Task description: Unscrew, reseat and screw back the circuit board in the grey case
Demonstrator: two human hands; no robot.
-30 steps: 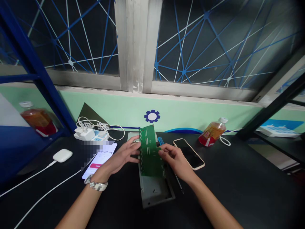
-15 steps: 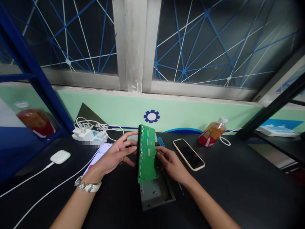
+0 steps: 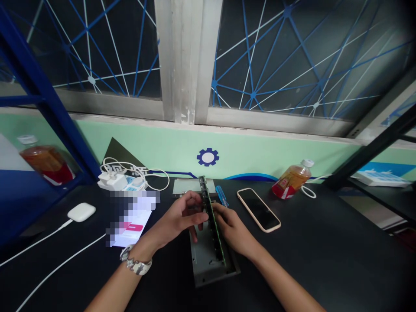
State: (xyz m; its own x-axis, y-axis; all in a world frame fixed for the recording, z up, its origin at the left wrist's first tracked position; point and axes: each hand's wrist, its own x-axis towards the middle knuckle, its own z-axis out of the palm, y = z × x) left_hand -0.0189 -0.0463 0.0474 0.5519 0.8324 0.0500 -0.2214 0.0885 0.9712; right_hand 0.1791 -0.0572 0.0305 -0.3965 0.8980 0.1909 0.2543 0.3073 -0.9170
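Note:
A green circuit board (image 3: 212,223) stands on edge between my hands, its dark row of connectors facing up and its long edge toward me. My left hand (image 3: 186,214) grips it from the left with thumb and fingers. From the right, my right hand (image 3: 229,225) holds the other face, the fingertips partly hidden behind the board. Below it lies a grey metal case (image 3: 204,260), an open shallow tray with a raised rim. Behind the hands is a flat light-grey panel (image 3: 180,186), and a blue-handled screwdriver (image 3: 222,196) rests beside it.
A phone in a pale case (image 3: 259,210) lies on the right, with a drink bottle (image 3: 290,180) behind it. On the left are a lit phone (image 3: 134,223), a white charger case (image 3: 82,212) with cable, and a power strip (image 3: 120,180) with tangled cords.
The board has turned from showing its green face to nearly edge-on, lower over the metal case. My left hand has moved right and closed on it, uncovering more of the lit phone.

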